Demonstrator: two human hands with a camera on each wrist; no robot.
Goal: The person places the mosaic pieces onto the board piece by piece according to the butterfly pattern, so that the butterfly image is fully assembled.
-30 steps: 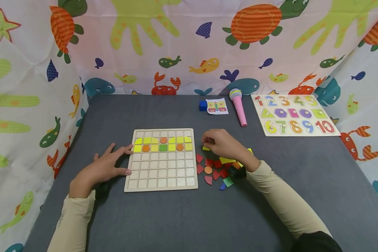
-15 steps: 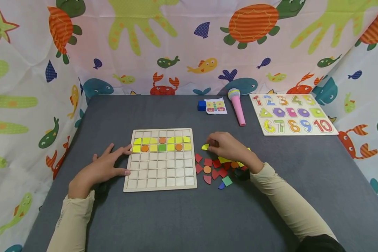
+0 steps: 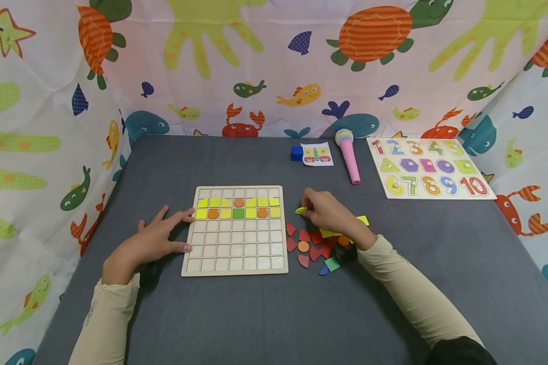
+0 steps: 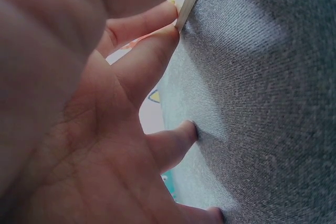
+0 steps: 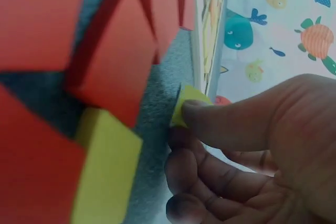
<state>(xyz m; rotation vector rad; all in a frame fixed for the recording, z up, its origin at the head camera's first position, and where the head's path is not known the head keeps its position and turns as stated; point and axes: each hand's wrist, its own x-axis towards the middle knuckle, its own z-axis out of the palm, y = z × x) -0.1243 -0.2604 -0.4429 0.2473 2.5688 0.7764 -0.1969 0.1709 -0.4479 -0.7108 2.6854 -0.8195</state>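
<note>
A wooden grid board (image 3: 235, 248) lies on the grey table, two of its upper rows filled with yellow pieces, orange discs and one green square (image 3: 238, 213). My left hand (image 3: 148, 246) is spread at the board's left side, fingertips touching its edge. To the right of the board, my right hand (image 3: 331, 213) pinches a yellow piece (image 5: 184, 98) with a curved edge between thumb and fingers. Under and in front of that hand lies a loose pile of red pieces (image 3: 316, 238), yellow pieces (image 5: 107, 166), orange discs (image 3: 303, 246), a green square (image 3: 332, 263) and a blue piece (image 3: 323, 270).
Behind the pile stand a blue cube (image 3: 296, 153) and a small card (image 3: 317, 154) with a coloured butterfly pattern. A pink toy microphone (image 3: 348, 158) lies beside them. Farther right is a number-and-shape puzzle board (image 3: 431, 168). A printed cloth (image 3: 274, 66) borders the table's back and sides.
My right hand has picked at the yellow piece beside the board and now holds it tilted in its fingertips. The left hand has stayed at the board's edge.
</note>
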